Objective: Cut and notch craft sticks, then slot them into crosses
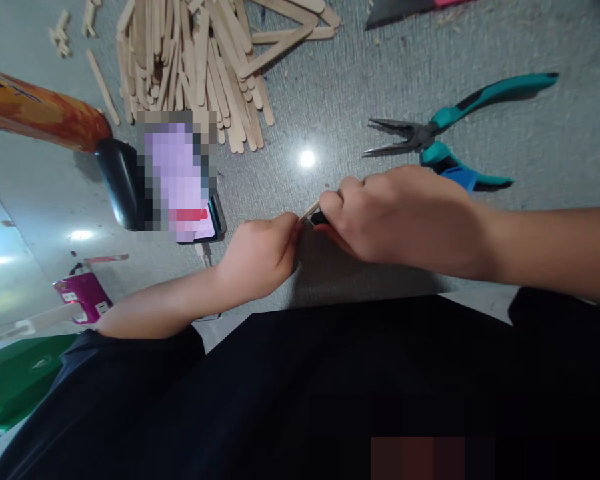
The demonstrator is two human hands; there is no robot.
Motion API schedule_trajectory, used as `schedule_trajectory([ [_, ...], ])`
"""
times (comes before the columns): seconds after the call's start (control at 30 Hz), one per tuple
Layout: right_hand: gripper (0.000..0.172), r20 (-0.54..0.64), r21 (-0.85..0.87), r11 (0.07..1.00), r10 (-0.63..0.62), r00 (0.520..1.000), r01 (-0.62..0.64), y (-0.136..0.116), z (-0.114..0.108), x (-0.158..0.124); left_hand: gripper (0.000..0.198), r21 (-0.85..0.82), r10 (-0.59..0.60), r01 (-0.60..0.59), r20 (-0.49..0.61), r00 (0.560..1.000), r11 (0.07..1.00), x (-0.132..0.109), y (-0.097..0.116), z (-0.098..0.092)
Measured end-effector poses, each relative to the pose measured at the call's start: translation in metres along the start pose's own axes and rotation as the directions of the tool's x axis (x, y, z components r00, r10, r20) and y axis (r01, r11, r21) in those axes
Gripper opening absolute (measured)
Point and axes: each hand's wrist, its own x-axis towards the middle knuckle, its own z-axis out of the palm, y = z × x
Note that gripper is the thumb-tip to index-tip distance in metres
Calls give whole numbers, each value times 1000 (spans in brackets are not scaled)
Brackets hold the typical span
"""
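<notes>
Both hands meet at a wooden craft stick (309, 212) just above the table. My left hand (260, 257) is closed, pinching the stick's lower-left end between thumb and fingers. Curled into a fist, my right hand (405, 213) grips an orange-and-black cutter (334, 239), mostly hidden by the palm; its dark front end lies against or right beside the stick. The right thumb and finger also press at the stick's other end. Long-nose pliers (423, 137) with teal-and-black handles lie spread just beyond the right hand.
A heap of craft sticks (200, 60) covers the far middle-left. Short cut pieces (61, 33) lie at the far left. A phone (213, 223) with a cable, a black rounded object (117, 183), an orange cylinder (40, 107) and a purple socket block (83, 297) stand left.
</notes>
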Motion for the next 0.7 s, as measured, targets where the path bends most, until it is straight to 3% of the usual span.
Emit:
schedule_trajectory([
  [0.07, 46, 4, -32, 999, 1, 1000, -1, -2, 0, 1, 27, 41, -17, 16, 16, 1000, 999, -1, 1, 1],
  [0.17, 38, 50, -237, 971, -20, 999, 31, -6, 0, 2, 25, 106, -37, 33, 32, 999, 994, -1, 1, 2],
  [0.27, 39, 125, -515, 853, -26, 992, 87, -12, 1, 2, 23, 189, -61, 50, 53, 997, 981, -1, 5, 1],
  [0.37, 46, 168, -676, 722, -43, 985, 147, -16, 3, 1, 28, 285, -91, 63, 83, 992, 956, 0, 10, -2],
  [0.5, 47, 186, -732, 656, -73, 980, 187, -15, 7, 0, 33, 344, -86, 43, 111, 990, 938, 2, 13, -3],
  [0.7, 47, 116, -728, 663, -131, 985, 174, -7, 12, -1, 36, 245, -40, 30, 38, 998, 969, 3, 4, -1],
])
